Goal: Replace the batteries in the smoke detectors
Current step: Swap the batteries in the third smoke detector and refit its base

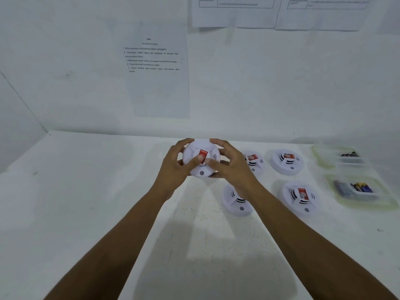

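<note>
A round white smoke detector with a red label is held up above the white table, its face toward me. My left hand grips its left side, with the thumb lying across the red label. My right hand grips its right side, fingers curled over the top edge. Several more white detectors lie on the table to the right: one behind my right hand, one farther right, one below my right wrist and one at the front right.
Two clear plastic trays stand at the far right: the back tray has dark batteries, the front tray has several batteries. The white table meets a white wall with printed instruction sheets taped on it.
</note>
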`<state>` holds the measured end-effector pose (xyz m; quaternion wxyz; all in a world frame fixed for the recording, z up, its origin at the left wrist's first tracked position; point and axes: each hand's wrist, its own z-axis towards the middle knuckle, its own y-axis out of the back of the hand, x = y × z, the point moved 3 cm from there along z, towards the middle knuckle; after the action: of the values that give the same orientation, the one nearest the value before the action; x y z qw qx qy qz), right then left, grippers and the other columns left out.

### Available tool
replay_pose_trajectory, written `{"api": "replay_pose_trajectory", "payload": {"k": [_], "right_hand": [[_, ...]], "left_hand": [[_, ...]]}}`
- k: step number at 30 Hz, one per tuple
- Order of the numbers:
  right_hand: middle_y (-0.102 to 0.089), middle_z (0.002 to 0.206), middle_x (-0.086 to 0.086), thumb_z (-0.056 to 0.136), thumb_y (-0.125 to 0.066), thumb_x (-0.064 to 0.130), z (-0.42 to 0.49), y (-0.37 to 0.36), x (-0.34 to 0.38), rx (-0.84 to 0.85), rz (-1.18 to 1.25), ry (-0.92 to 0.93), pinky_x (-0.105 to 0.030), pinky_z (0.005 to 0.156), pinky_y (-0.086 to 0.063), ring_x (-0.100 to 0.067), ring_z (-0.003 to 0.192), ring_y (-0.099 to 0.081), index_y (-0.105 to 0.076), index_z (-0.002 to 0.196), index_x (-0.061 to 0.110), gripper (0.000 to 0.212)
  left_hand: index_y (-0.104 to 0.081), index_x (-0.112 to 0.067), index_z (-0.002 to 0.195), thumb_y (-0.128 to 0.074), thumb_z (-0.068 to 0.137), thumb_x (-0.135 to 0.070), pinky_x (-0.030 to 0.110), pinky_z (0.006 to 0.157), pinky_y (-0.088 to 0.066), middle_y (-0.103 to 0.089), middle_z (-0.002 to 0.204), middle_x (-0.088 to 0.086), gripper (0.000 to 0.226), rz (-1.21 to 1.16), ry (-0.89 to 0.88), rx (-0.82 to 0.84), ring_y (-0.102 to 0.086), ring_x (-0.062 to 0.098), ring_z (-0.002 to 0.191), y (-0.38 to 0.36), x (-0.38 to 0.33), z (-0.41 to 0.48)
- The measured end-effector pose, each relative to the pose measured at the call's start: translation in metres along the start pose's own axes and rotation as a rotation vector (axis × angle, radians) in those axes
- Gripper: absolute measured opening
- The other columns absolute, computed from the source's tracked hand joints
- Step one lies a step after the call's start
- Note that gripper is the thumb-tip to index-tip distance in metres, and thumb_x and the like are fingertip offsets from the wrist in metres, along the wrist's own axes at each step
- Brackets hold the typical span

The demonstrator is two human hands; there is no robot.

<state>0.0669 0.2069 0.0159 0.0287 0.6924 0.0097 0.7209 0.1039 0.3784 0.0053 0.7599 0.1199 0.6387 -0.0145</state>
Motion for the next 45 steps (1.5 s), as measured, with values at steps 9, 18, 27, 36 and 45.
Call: {"api": "replay_pose_trajectory", "payload": {"k": [9,18,27,36,45], "right_hand": [[-0.063,0.125,0.005,0.074,-0.082,0.014,-0.008,-0.010,-0.022,-0.105,-0.234,0.165,-0.039,0.082,-0.060,-0.016,0.101,-0.067,-0.060,0.124,0.025,0.056],[-0.064,0.120,0.005,0.073,-0.083,0.013,-0.015,-0.020,-0.033,-0.195,-0.272,0.197,-0.025,0.073,-0.059,-0.012,0.095,-0.067,-0.059,0.121,0.026,0.055],[-0.066,0.119,0.003,0.073,-0.083,0.019,-0.011,-0.047,-0.062,-0.211,-0.374,0.203,-0.028,0.081,-0.058,-0.011,0.100,-0.065,-0.059,0.126,0.022,0.058],[-0.060,0.125,0.007,0.077,-0.077,0.024,-0.018,-0.059,-0.084,-0.264,-0.345,0.234,-0.037,0.089,-0.057,-0.013,0.111,-0.061,-0.056,0.131,0.017,0.058],[-0.060,0.123,0.006,0.076,-0.075,0.025,-0.021,-0.061,-0.083,-0.259,-0.351,0.266,-0.029,0.088,-0.057,-0.011,0.113,-0.060,-0.053,0.131,0.027,0.059]], "left_hand": [[-0.045,-0.026,0.130,-0.066,0.087,-0.028,0.035,0.075,-0.060,-0.056,0.125,0.001,0.048,-0.190,0.093,0.063,-0.065,0.021,0.106,0.005,0.016,-0.011],[-0.056,-0.022,0.122,-0.070,0.087,-0.019,0.049,0.083,-0.058,-0.061,0.121,-0.001,0.037,-0.216,0.046,0.112,-0.064,0.029,0.109,0.010,0.035,-0.013],[-0.055,-0.020,0.128,-0.070,0.085,-0.026,0.032,0.085,-0.057,-0.060,0.127,-0.001,0.047,-0.050,-0.020,0.123,-0.064,0.019,0.109,0.035,0.069,-0.017],[-0.054,-0.025,0.127,-0.063,0.083,-0.050,0.012,0.083,-0.051,-0.059,0.120,-0.014,0.052,0.125,-0.230,0.061,-0.059,-0.004,0.106,0.036,0.080,-0.021],[-0.055,-0.026,0.125,-0.063,0.083,-0.044,0.008,0.080,-0.048,-0.063,0.114,-0.009,0.046,0.164,-0.303,0.028,-0.061,-0.001,0.102,0.038,0.081,-0.024]]}}
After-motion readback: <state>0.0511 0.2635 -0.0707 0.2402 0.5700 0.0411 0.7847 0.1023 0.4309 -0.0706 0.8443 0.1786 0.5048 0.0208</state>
